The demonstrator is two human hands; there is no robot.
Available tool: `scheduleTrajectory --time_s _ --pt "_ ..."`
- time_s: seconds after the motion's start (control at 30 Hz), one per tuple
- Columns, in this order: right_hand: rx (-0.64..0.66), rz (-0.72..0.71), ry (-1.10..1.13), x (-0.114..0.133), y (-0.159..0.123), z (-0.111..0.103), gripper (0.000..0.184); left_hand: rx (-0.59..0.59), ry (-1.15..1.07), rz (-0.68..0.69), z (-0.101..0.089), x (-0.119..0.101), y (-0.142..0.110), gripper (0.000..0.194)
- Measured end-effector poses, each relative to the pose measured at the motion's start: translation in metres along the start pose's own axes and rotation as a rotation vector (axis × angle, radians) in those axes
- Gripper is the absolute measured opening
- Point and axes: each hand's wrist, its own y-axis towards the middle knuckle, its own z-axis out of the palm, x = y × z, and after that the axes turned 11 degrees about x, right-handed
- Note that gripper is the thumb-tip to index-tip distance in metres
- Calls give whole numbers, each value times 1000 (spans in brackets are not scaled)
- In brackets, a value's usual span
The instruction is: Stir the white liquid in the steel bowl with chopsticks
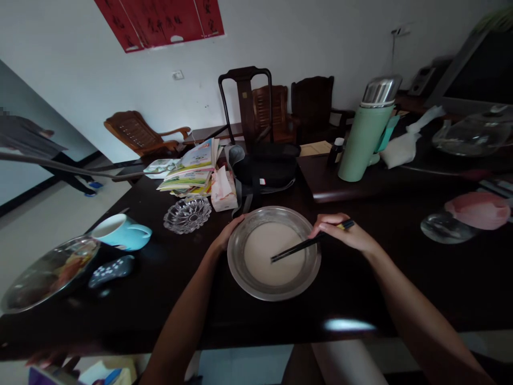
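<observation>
A shallow metal bowl (240, 270) with pale batter (264, 248) in it stands on the dark table (360, 289) in front of me. My left hand (225, 238) grips the bowl's left rim, fingers curled over the edge. My right hand (345, 233) is closed on a pair of black chopsticks (304, 246), whose tips dip into the batter near the middle of the bowl.
Left of the bowl lie a glass ashtray (187, 215), a blue mug (122, 232), a remote (110, 270) and a lidded metal dish (44, 275). Behind stand books (192, 168), a tissue pack (222, 190), a black bag (264, 168) and a green thermos (366, 131). A pink cloth (479, 209) lies at the right.
</observation>
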Motion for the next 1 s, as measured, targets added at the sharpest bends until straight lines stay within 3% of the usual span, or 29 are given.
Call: scheduleTrajectory --time_s 0.07,0.2,0.4,0.57,0.73,0.9,1.0 --pt "14 4 -35 0 1 1 29 -10 -6 -2 0 0 -1 41" --pt "-84 20 -35 -1 -1 -2 31 -20 24 5 2 -1 -2 41" --pt "34 27 -28 1 0 1 30 -9 18 6 2 -1 -2 42" --pt "-117 51 -3 0 -2 -3 32 0 26 9 0 0 -2 42" --pt "30 32 4 0 0 1 32 -24 52 5 2 -1 -2 42" --pt "-88 49 -29 1 -1 -2 34 3 53 24 3 -1 -2 39" --pt "-28 21 -1 0 0 -1 35 -17 39 9 3 -1 -1 36"
